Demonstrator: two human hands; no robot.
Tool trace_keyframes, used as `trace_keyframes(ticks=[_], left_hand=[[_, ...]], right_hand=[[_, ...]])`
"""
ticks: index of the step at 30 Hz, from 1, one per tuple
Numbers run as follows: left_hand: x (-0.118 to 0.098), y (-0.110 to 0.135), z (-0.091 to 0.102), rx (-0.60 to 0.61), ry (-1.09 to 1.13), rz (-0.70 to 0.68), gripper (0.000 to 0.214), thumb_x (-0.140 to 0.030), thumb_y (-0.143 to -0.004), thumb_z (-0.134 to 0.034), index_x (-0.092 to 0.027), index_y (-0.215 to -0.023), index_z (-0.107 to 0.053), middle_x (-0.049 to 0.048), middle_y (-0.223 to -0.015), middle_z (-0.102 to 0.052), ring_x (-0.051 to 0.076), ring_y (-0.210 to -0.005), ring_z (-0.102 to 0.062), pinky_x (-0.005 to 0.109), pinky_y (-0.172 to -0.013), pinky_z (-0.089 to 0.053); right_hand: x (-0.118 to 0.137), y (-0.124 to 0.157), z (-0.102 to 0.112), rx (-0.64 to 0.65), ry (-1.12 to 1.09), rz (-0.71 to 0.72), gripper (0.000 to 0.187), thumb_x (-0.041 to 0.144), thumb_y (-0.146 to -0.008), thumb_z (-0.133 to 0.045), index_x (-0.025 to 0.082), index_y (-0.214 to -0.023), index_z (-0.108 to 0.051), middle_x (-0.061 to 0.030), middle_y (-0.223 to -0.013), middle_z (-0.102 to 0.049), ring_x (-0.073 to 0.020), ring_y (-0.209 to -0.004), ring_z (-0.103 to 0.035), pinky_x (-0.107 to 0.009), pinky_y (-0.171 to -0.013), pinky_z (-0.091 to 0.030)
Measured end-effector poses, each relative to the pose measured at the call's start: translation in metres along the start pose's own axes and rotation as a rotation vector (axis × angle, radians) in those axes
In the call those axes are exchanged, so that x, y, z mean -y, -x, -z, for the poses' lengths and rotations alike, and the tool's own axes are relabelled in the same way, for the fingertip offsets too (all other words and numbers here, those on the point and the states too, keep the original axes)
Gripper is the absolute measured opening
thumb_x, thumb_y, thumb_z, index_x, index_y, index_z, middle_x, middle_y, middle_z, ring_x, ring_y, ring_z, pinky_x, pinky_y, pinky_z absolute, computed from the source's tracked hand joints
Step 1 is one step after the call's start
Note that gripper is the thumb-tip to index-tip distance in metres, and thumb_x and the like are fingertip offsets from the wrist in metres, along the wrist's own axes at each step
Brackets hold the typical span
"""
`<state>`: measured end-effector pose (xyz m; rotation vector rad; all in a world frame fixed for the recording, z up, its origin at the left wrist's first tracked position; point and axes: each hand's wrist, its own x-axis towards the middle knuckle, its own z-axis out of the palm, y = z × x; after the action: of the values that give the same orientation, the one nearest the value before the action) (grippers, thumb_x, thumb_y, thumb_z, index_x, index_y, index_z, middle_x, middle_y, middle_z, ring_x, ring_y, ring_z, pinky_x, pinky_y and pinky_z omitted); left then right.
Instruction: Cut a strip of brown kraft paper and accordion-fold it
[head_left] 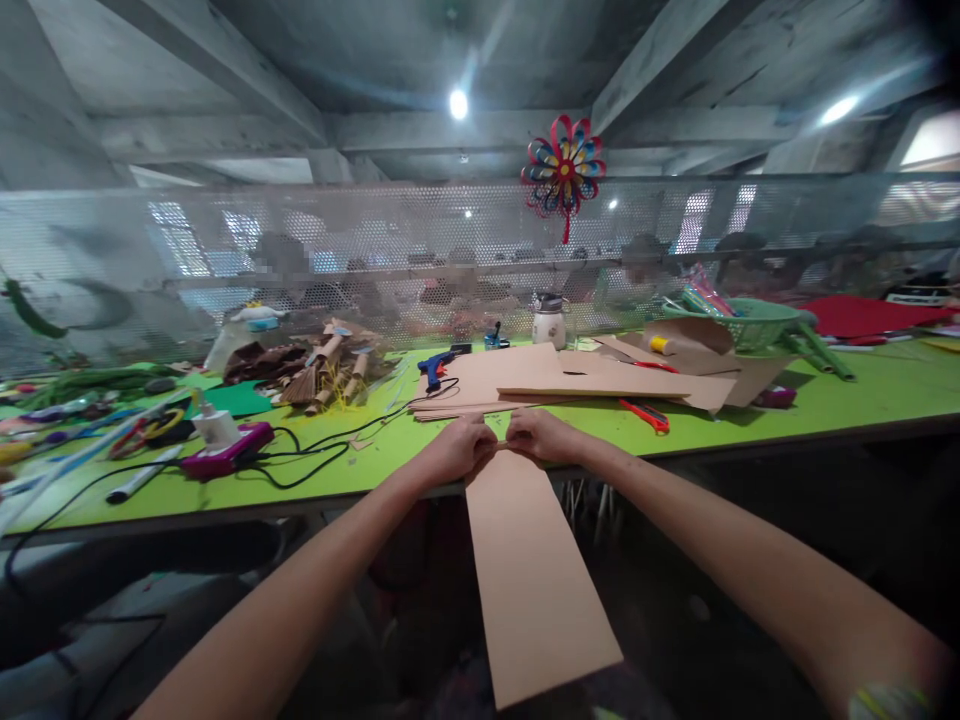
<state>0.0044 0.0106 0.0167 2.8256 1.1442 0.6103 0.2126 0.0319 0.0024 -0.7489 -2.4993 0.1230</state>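
A long tan cardboard strip (529,575) runs from the front edge of the green table (825,400) out towards me, hanging over the edge. My left hand (454,450) and my right hand (541,436) sit side by side at the strip's far end. Both are closed, pinching that end with fingers curled over it. Just behind my hands lies a stack of flat cardboard sheets (555,380).
A blue glue gun (435,366) with a black cable, red cutters (646,414), a white jar (549,322), a green basket (754,322), brown paper scraps (322,370) and a pink device (225,452) lie on the table. Mesh fencing with a paper pinwheel (562,170) stands behind.
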Motion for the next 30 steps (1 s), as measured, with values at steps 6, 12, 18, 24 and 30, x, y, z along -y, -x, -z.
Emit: trace_keyframes(ticks=[6, 12, 18, 24, 30], left_hand=[[0.007, 0.001, 0.005, 0.068, -0.034, -0.080, 0.023, -0.020, -0.084, -0.046, -0.015, -0.085, -0.069, 0.0056, -0.078, -0.056, 0.014, -0.071, -0.052, 0.023, -0.063, -0.036], [0.003, -0.001, 0.018, 0.145, -0.096, -0.114, 0.024, -0.011, -0.080, -0.046, -0.016, -0.085, -0.069, 0.0045, -0.078, -0.057, 0.013, -0.069, -0.052, 0.022, -0.060, -0.035], [-0.009, 0.003, 0.022, 0.130, -0.258, -0.184, 0.019, -0.019, -0.084, -0.048, -0.015, -0.088, -0.066, 0.0060, -0.078, -0.055, 0.017, -0.073, -0.050, 0.026, -0.062, -0.035], [-0.015, 0.009, 0.024, 0.163, -0.319, -0.180, 0.018, -0.019, -0.086, -0.046, -0.014, -0.089, -0.063, 0.0065, -0.080, -0.055, 0.018, -0.076, -0.049, 0.026, -0.064, -0.035], [-0.012, 0.015, 0.023, 0.144, -0.337, -0.187, 0.019, -0.019, -0.087, -0.045, -0.015, -0.094, -0.062, 0.0062, -0.082, -0.055, 0.016, -0.075, -0.050, 0.026, -0.064, -0.036]], right_hand=[[0.005, -0.001, 0.004, 0.080, 0.113, 0.006, 0.012, 0.014, -0.081, -0.055, 0.013, -0.075, -0.065, -0.0058, -0.080, -0.060, -0.0147, -0.077, -0.052, -0.024, -0.066, -0.036], [0.009, 0.002, 0.002, 0.064, 0.230, 0.013, 0.012, 0.014, -0.082, -0.054, 0.013, -0.076, -0.064, -0.0064, -0.081, -0.059, -0.0158, -0.080, -0.051, -0.025, -0.069, -0.038], [0.012, 0.006, 0.002, 0.076, 0.298, 0.066, 0.014, 0.017, -0.086, -0.050, 0.012, -0.081, -0.062, -0.0083, -0.083, -0.059, -0.0174, -0.082, -0.051, -0.028, -0.074, -0.039], [0.015, 0.008, 0.013, 0.157, 0.370, 0.112, 0.014, 0.014, -0.084, -0.050, 0.012, -0.084, -0.064, -0.0089, -0.085, -0.057, -0.0196, -0.089, -0.048, -0.030, -0.078, -0.039], [0.019, 0.013, 0.013, 0.148, 0.416, 0.116, 0.011, 0.012, -0.081, -0.050, 0.012, -0.080, -0.061, -0.0088, -0.085, -0.054, -0.0203, -0.088, -0.046, -0.030, -0.074, -0.039]])
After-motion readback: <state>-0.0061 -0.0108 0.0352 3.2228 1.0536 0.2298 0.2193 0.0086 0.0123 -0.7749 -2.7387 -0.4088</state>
